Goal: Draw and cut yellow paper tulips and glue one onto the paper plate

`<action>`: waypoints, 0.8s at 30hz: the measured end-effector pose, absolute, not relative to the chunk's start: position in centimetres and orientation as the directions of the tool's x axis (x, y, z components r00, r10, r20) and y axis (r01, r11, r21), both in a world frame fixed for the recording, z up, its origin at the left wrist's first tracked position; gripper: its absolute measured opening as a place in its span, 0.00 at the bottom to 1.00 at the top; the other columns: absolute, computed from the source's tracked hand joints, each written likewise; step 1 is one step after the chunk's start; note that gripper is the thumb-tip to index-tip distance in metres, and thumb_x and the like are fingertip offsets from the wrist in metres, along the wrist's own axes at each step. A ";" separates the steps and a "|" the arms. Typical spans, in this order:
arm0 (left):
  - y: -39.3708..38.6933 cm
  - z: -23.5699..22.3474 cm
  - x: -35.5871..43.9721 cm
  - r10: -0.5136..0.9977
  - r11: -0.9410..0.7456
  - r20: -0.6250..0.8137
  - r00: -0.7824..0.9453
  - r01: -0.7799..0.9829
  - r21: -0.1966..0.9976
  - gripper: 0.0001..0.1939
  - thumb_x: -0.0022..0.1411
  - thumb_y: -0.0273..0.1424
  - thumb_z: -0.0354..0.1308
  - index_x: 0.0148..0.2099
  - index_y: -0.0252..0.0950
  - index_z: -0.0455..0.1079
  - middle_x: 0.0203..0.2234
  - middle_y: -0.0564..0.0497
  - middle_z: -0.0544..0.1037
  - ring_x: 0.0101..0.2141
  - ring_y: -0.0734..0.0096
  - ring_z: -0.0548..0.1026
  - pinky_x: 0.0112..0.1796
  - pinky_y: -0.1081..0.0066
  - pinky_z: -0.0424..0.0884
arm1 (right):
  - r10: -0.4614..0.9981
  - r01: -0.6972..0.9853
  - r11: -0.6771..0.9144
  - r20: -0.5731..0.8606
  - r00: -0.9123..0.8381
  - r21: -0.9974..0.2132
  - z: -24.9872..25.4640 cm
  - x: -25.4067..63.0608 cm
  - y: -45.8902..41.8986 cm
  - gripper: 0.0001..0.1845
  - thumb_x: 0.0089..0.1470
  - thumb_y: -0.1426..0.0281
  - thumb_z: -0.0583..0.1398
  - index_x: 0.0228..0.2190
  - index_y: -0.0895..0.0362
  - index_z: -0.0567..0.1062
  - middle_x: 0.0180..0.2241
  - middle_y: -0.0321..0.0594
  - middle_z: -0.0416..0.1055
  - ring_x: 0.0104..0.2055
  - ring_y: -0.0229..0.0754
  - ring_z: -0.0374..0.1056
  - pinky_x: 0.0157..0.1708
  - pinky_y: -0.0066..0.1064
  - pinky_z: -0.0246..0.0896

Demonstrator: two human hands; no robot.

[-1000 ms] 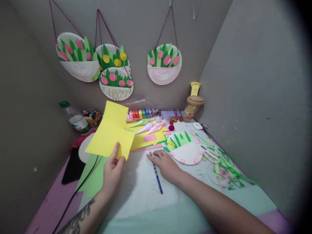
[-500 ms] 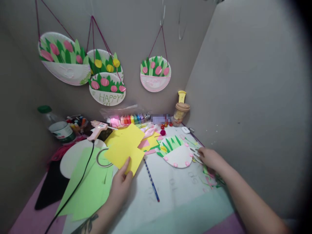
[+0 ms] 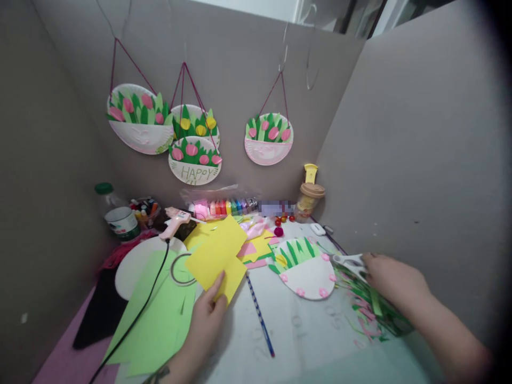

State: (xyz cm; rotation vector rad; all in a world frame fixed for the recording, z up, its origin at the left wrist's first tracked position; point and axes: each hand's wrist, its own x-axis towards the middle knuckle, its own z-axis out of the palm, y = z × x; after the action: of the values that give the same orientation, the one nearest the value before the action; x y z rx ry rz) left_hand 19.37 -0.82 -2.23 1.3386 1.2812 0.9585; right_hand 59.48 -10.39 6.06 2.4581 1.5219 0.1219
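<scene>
My left hand (image 3: 208,312) is closed on a yellow sheet of paper (image 3: 219,264), index finger on top, near the middle of the table. Farther right, my right hand (image 3: 390,274) grips a pair of scissors (image 3: 350,262) with pale handles, above a heap of green and pink paper scraps (image 3: 366,312). Between the hands lies a white paper-plate basket (image 3: 307,274) with green leaves, a yellow tulip and small pink flowers along its rim. A blue patterned pencil (image 3: 261,317) rests beside the left hand.
Light green sheets (image 3: 160,320), a tape roll (image 3: 182,269) and a pink glue gun (image 3: 174,224) with its black cord lie at left. Behind stand a bottle (image 3: 120,218), a clay set (image 3: 228,207) and a lidded cup (image 3: 309,202). Finished plate baskets (image 3: 269,152) hang on the wall.
My right hand has lifted the scissors from beside the plate basket and drawn them to the right. The left hand stays on the yellow paper. The view has tilted upward and turned left.
</scene>
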 end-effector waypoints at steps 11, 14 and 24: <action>-0.2 6.2 19.4 0.974 -0.226 0.227 0.019 0.197 0.954 0.24 0.52 0.40 0.62 0.51 0.37 0.74 0.37 0.48 0.82 0.36 0.64 0.78 0.39 0.68 0.74 | 0.769 0.704 -0.493 0.121 0.627 -0.511 9.4 57.0 -12.3 0.17 0.48 0.52 0.60 0.27 0.54 0.72 0.25 0.44 0.72 0.26 0.47 0.67 0.24 0.35 0.55; 2.1 8.4 20.2 0.949 -0.316 0.312 0.053 0.178 0.932 0.20 0.52 0.39 0.61 0.46 0.35 0.78 0.36 0.46 0.82 0.36 0.63 0.77 0.37 0.69 0.74 | 0.883 0.380 -0.203 -0.001 0.470 -0.902 7.5 53.7 -9.4 0.25 0.46 0.45 0.59 0.25 0.56 0.69 0.20 0.38 0.66 0.21 0.39 0.60 0.21 0.30 0.54; 6.5 9.4 19.1 0.968 -0.233 0.242 -0.062 0.123 0.965 0.25 0.54 0.33 0.59 0.54 0.35 0.71 0.51 0.45 0.76 0.49 0.61 0.74 0.47 0.66 0.71 | 0.972 0.029 0.099 0.090 -0.217 -0.995 4.4 42.0 -3.3 0.42 0.44 0.33 0.50 0.43 0.56 0.68 0.39 0.47 0.66 0.37 0.45 0.67 0.26 0.30 0.60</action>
State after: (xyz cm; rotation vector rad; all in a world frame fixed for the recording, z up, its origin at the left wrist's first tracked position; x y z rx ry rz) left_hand 19.06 6.47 9.45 1.4373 1.2292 1.3883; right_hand 42.05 -3.32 4.42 1.9689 2.6844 -2.3739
